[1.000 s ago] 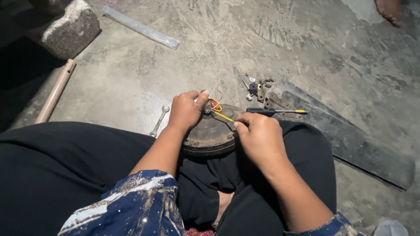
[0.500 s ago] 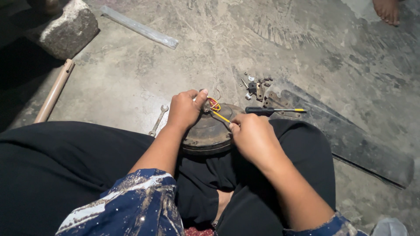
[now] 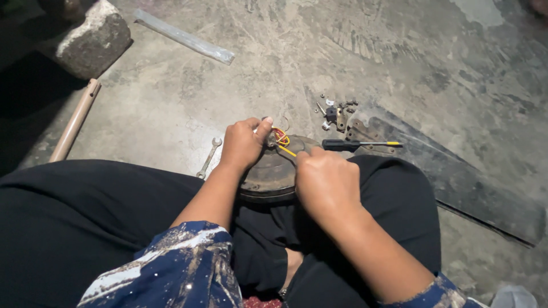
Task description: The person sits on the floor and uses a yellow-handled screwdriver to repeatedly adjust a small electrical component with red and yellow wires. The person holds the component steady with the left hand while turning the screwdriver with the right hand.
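- Round motor housing (image 3: 274,174) sat in my lap, resting between my thighs, domed dirty face up.
- Left hand (image 3: 242,145) was curled over the far-left rim of the housing, thumb and forefinger pinched at the wire bundle (image 3: 279,137) where red and yellow leads come out of the top.
- Right hand (image 3: 325,182) was closed in a loose fist on the near-right of the housing, fingertips gripping a yellow lead (image 3: 288,151) that ran from the bundle toward it. Couldn't tell if anything else was in that fist; the back of the hand hid it.
- Judgement: the job in hand was sorting or pulling the leads at the hub. To do it well, I needed the left pinch close to the exit point so the pull loaded the wire, not the joint below.
- Pull along the lead's line, not sideways; old insulation looked likely to crack.
- Housing was only steadied by my legs and left palm, so a slow pull was needed to stop it tipping.
- Screwdriver (image 3: 359,144), black handle with a yellow tip, lay on the floor just beyond the housing, near the loose screws and small brackets (image 3: 337,111).
- Spanner (image 3: 209,158) lay on the concrete floor (image 3: 171,102) left of my left wrist.
- Dark fan blade (image 3: 462,182) lay to the right, apart from the hands.
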